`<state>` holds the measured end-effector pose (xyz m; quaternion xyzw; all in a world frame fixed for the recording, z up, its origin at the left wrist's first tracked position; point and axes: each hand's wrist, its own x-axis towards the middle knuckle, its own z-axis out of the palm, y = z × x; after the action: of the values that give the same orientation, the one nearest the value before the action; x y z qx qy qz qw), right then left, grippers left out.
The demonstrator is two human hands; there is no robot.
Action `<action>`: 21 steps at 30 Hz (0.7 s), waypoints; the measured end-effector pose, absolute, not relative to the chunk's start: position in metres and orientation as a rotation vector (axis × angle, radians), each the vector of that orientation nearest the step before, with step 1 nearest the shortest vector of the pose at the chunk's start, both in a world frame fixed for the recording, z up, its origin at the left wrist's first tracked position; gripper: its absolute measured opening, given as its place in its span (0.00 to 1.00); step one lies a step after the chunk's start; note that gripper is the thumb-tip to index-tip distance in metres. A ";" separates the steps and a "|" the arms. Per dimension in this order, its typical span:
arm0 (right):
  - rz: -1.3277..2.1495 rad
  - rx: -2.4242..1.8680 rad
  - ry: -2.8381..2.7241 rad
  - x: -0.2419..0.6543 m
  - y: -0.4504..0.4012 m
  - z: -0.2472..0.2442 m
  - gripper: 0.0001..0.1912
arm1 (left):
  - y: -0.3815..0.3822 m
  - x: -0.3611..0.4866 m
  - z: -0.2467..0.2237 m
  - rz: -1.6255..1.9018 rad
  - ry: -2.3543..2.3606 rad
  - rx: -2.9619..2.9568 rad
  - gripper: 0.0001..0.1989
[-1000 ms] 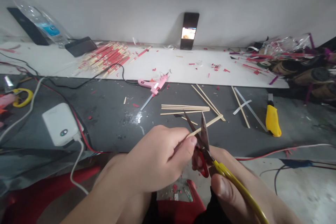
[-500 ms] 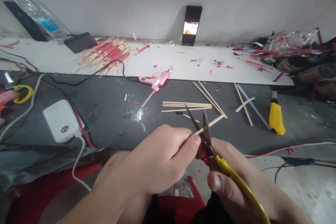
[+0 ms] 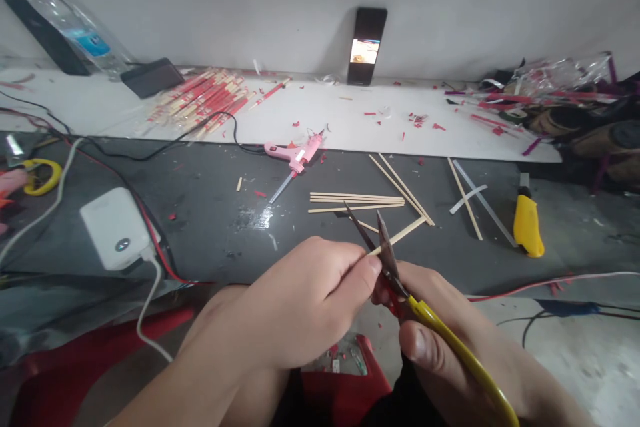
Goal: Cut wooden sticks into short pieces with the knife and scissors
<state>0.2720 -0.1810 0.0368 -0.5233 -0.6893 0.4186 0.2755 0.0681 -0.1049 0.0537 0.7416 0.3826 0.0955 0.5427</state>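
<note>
A thin wooden stick (image 3: 407, 230) is pinched between the thumb and fingers of my left hand (image 3: 320, 293). It slants up to the right, its far end by two crossing sticks on the table. My right hand (image 3: 435, 340) grips yellow-handled scissors (image 3: 387, 250), whose parted blades straddle the stick close to my left thumb. Just beyond the blades lie several similar wooden sticks (image 3: 355, 197) side by side. A short stick piece (image 3: 364, 223) lies partly behind the scissors. The near end of the held stick is hidden in my left hand.
A pink glue gun (image 3: 300, 153) lies mid-table, its cord trailing left. Left are a white power bank (image 3: 113, 230) and cables; right, a yellow-handled cutter (image 3: 528, 223). Wrapped chopsticks (image 3: 205, 100) are piled behind. A lit phone (image 3: 367, 47) leans on the wall.
The scissor tips have swung slightly left, with the blades still apart around the stick. My left hand and the stick have hardly moved.
</note>
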 end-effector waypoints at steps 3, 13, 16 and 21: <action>1.186 -1.429 -1.751 0.268 -0.186 0.038 0.27 | -0.104 0.068 0.054 0.251 0.884 1.706 0.21; 1.333 -1.406 -1.795 0.283 -0.188 0.025 0.32 | -0.103 0.065 0.057 0.268 0.850 1.625 0.20; 1.347 -1.415 -1.778 0.285 -0.191 0.024 0.33 | -0.103 0.065 0.057 0.269 0.854 1.623 0.20; 1.297 -1.449 -1.731 0.278 -0.195 0.024 0.33 | -0.104 0.063 0.055 0.214 0.911 1.627 0.24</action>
<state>0.2780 -0.1951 0.0240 -0.5365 -0.6409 0.4802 0.2660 0.0632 -0.1036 0.0546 0.6991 0.3914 0.0921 0.5912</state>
